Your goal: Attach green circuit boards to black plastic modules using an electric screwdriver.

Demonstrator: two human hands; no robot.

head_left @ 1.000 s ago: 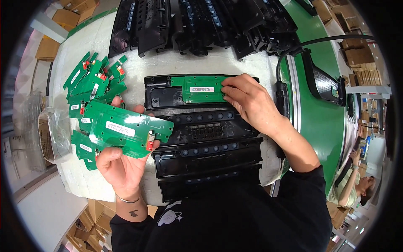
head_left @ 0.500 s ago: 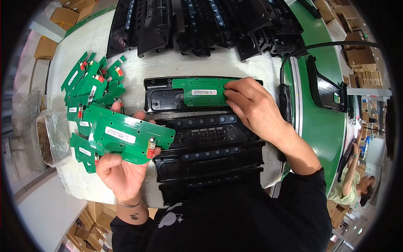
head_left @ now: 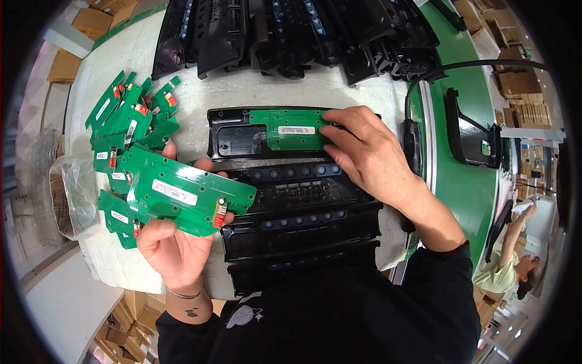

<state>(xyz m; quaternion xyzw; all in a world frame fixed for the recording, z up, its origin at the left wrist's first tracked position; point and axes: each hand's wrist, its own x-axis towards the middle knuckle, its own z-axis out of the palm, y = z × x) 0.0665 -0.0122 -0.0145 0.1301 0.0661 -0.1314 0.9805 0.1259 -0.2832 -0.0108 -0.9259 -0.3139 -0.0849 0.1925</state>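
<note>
My left hand (head_left: 176, 249) is closed round green circuit boards (head_left: 176, 209), seemingly a small stack. The top one has a white label and a red-and-white connector (head_left: 220, 213) at its right end. Another green circuit board (head_left: 294, 138) lies flat in the right part of a black plastic housing (head_left: 237, 141). On that board's right end rest the bent fingers of my right hand (head_left: 367, 148), which hide its right edge. Nearer to me, more black housings (head_left: 297, 227) with rows of round bluish pads lie one below another.
A heap of loose green circuit boards (head_left: 124, 118) lies at the left. Many black housings (head_left: 291, 39) stand crowded along the far side. At the right, a dark tool (head_left: 411, 151) hangs on a black cable beside a green surface (head_left: 451, 194). Another person (head_left: 509, 267) works at the far right.
My right hand has shifted slightly on the seated board, its fingers a little to the left. My left hand keeps its boards almost in place. The other person's arm has moved.
</note>
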